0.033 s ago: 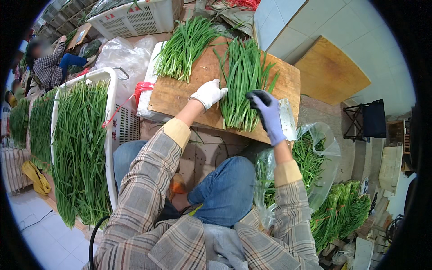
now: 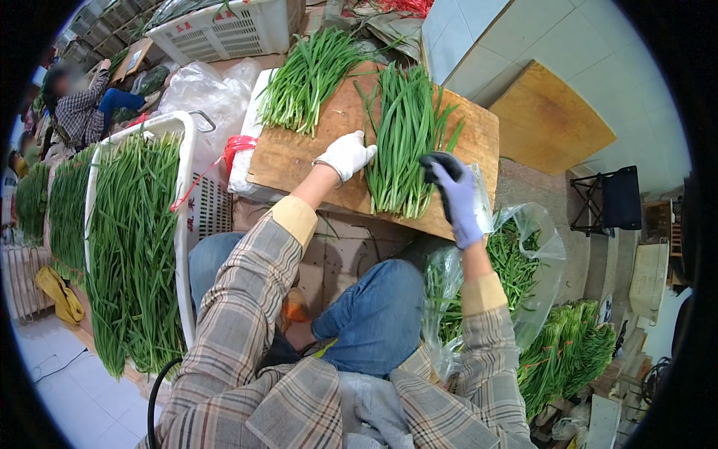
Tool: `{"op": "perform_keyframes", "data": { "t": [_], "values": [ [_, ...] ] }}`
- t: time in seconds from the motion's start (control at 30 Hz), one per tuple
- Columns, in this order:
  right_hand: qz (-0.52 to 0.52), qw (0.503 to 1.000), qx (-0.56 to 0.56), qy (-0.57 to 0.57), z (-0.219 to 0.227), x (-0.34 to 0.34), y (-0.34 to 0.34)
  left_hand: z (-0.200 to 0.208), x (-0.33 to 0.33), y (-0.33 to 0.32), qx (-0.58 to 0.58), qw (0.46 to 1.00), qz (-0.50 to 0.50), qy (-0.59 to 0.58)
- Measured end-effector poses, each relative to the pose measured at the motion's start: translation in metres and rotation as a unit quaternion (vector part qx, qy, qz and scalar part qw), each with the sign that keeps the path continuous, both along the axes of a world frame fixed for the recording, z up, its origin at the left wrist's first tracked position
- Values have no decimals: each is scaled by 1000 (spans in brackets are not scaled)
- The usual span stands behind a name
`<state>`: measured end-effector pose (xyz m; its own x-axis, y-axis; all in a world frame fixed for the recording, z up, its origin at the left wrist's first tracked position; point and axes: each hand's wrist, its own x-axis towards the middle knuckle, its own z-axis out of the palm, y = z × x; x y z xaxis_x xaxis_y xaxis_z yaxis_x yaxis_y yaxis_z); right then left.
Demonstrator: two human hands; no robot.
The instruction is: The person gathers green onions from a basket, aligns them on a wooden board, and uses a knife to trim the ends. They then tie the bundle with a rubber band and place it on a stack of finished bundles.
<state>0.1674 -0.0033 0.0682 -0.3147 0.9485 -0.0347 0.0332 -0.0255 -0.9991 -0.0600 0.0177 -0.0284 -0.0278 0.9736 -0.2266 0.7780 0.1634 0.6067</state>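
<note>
A loose bunch of green garlic chives (image 2: 404,142) lies on a wooden board (image 2: 333,176), cut ends toward me. My left hand (image 2: 346,157), in a white glove, is at the bunch's left edge with its fingers curled; its fingertips are hidden. On the other side, my right hand (image 2: 452,191) wears a lavender glove with black fingers. Its fingers are bent together just right of the chives, and whatever they hold is hidden. Beside that hand lies a flat, pale metal piece (image 2: 481,196). A second chive bunch (image 2: 307,82) rests at the board's far left.
At my left stands a white crate (image 2: 187,161) packed with chives. A clear plastic bag (image 2: 550,258) of loose greens sits by my right arm, near tied chive bundles (image 2: 568,359). A wooden panel (image 2: 550,116) leans on the tiled wall. Another person (image 2: 78,101) sits far left.
My right hand has shifted slightly right, away from the chive bunch. My left hand stays almost in place.
</note>
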Motion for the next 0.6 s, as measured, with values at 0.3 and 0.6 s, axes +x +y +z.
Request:
{"op": "perform_keyframes", "data": {
  "t": [0.3, 0.6],
  "values": [
    [-221, 960, 66, -157, 36, 218, -89, 59, -12, -16, -30, 996, -41, 79],
    [37, 824, 81, -560, 38, 216, -127, 152, -16, -81, 52, 991, -115, 47]
  ]
}}
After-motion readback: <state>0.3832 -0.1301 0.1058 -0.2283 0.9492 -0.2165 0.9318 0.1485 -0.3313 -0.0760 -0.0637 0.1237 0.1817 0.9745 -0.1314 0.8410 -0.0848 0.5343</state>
